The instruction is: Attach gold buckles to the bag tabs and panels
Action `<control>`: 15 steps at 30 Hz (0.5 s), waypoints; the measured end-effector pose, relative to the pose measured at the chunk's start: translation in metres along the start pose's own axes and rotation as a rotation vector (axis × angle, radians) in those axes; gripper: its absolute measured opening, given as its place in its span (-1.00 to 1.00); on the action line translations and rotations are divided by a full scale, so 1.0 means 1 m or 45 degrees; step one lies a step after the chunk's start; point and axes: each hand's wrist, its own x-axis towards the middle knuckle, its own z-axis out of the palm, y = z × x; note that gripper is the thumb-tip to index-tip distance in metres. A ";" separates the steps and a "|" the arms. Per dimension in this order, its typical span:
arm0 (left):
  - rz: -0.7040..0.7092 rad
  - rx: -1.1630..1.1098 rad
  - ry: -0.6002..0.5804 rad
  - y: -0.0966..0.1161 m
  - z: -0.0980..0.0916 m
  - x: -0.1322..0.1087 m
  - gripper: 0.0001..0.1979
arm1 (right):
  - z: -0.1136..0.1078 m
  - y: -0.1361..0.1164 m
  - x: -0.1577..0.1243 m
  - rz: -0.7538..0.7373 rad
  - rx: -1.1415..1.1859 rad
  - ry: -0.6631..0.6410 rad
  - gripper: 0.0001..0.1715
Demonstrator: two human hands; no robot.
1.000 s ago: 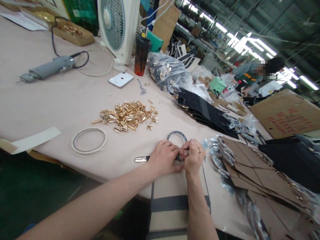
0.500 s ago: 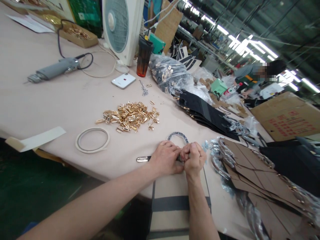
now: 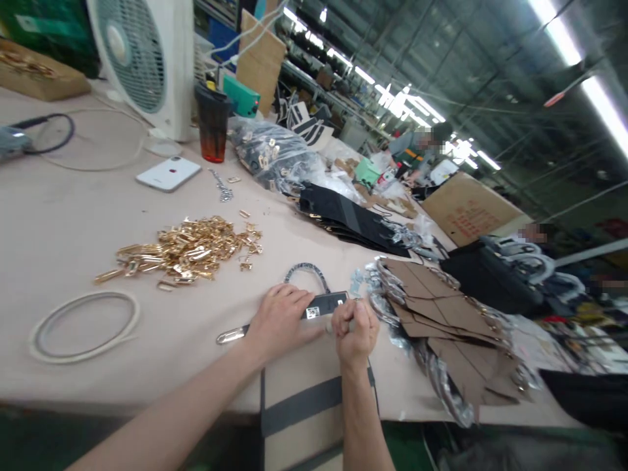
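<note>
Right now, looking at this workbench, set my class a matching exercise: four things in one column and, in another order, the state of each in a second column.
Things:
1. White smartphone
2. Pile of gold-coloured metal fittings
3. Box fan
4. Left hand

States:
A. Heaped loosely on the table
B. Resting over a metal-tipped strap
C. Lying flat, back upward
D. Standing upright beside a dark tumbler

Pairs: 1-C, 2-A, 3-D, 4-B
</note>
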 end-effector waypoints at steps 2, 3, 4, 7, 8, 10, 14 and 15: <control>0.026 0.021 0.001 -0.003 0.003 0.001 -0.40 | -0.034 -0.016 -0.003 -0.029 -0.046 0.161 -0.54; 0.034 0.030 0.003 -0.005 0.005 0.002 -0.38 | -0.053 -0.024 -0.004 -0.022 -0.106 0.241 -0.54; 0.039 0.036 0.004 -0.006 0.006 0.002 -0.38 | -0.074 -0.032 -0.005 0.006 -0.188 0.317 -0.54; 0.040 0.045 0.005 -0.005 0.007 0.002 -0.38 | -0.129 -0.043 -0.007 0.255 -0.506 0.398 -0.53; 0.037 0.049 0.006 -0.004 0.007 0.002 -0.38 | -0.143 -0.044 -0.006 0.352 -0.602 0.369 -0.50; 0.032 0.056 0.007 -0.002 0.006 0.001 -0.38 | -0.161 -0.039 -0.005 0.495 -0.754 0.286 -0.42; 0.034 0.050 0.026 0.000 0.006 -0.004 -0.37 | -0.167 -0.024 0.001 0.486 -1.144 0.153 -0.35; 0.039 0.046 0.034 -0.001 0.006 -0.004 -0.36 | -0.165 -0.022 0.003 0.392 -1.292 0.135 -0.35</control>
